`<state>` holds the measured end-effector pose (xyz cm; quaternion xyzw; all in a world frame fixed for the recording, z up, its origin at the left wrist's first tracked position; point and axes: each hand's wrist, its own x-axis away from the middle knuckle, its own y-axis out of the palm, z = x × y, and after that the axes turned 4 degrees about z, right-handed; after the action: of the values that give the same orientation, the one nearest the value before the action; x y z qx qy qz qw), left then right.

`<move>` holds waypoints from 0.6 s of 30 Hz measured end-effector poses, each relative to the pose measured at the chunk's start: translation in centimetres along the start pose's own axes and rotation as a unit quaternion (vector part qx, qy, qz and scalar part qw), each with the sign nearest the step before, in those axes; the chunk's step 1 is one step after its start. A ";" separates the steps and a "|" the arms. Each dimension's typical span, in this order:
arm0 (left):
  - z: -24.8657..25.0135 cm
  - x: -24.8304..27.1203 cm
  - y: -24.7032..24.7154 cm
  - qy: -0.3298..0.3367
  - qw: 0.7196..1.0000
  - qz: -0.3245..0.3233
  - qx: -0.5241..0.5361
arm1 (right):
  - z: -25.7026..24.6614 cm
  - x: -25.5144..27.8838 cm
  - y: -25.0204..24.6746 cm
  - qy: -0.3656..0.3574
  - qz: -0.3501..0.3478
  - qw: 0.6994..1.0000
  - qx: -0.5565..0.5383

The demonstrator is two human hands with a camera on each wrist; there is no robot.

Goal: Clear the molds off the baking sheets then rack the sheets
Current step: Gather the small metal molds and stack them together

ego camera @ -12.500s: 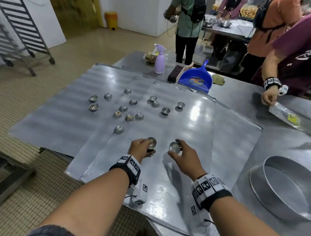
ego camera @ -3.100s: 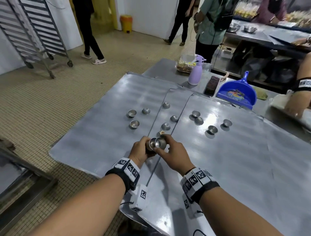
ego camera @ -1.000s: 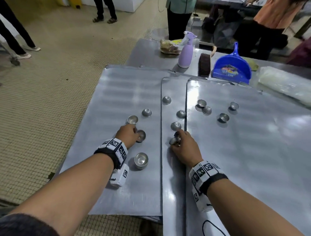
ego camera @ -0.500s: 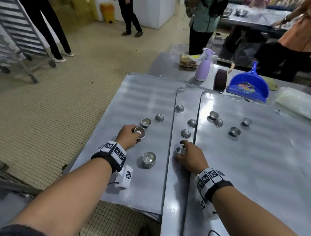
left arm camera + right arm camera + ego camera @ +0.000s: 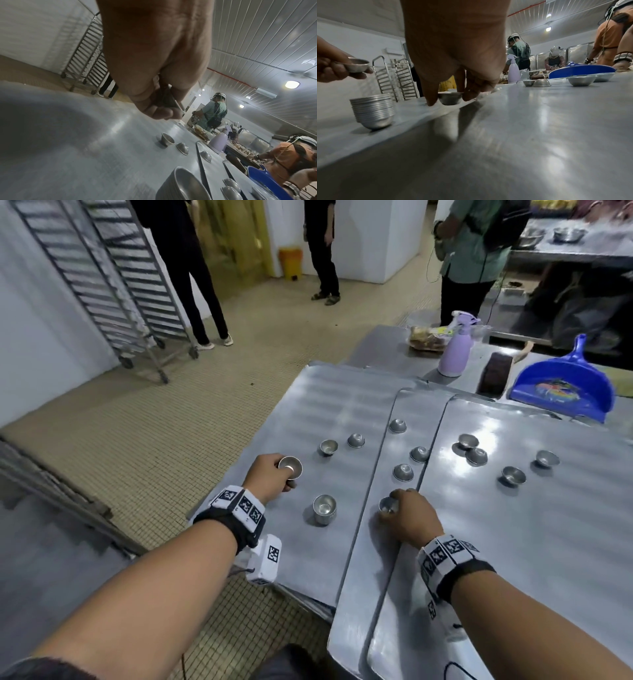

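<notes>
Three overlapping baking sheets lie on the table: left sheet (image 5: pixel 325 405), middle sheet (image 5: pixel 373 542), right sheet (image 5: pixel 548 525). Small metal cup molds are scattered over them. My left hand (image 5: pixel 270 477) pinches one mold (image 5: pixel 290 466) lifted off the left sheet; the same mold (image 5: pixel 357 66) shows in the right wrist view. A nested stack of molds (image 5: pixel 324 509) stands between my hands, and that stack (image 5: pixel 372 111) is upright. My right hand (image 5: pixel 409 517) pinches a mold (image 5: pixel 387 505) on the middle sheet; that mold (image 5: pixel 450 98) sits between thumb and fingers.
Loose molds (image 5: pixel 513 475) lie further out on the sheets. A purple spray bottle (image 5: pixel 455 347), a brush (image 5: pixel 493 373) and a blue dustpan (image 5: pixel 565 392) stand at the table's far end. Wheeled sheet racks (image 5: pixel 113 282) stand far left on the floor. Several people stand around.
Since half a second ago my left hand has raised its mold slightly off the left sheet; my right hand stays on its mold. Earlier the stack was set down between my hands.
</notes>
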<state>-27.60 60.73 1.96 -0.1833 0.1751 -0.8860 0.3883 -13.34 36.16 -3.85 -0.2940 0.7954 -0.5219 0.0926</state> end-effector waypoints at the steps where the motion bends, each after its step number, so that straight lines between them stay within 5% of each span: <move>1: 0.0 0.2 0.0 0.000 1.000 0.002 0.004 | -0.3 0.0 -0.2 -0.007 0.009 1.000 -0.027; 8: -0.2 -0.6 0.8 -0.052 0.991 -0.027 0.119 | -7.0 -0.4 -2.6 -0.060 0.077 0.981 -0.170; 18: 0.2 -4.9 0.0 -0.113 0.932 -0.137 0.315 | -14.8 -4.2 0.4 -0.067 0.079 0.981 -0.167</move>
<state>-24.40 64.35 1.24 -0.1723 -0.1850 -0.9138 0.3179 -16.87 50.12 1.60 -0.2762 0.8839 -0.3520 0.1361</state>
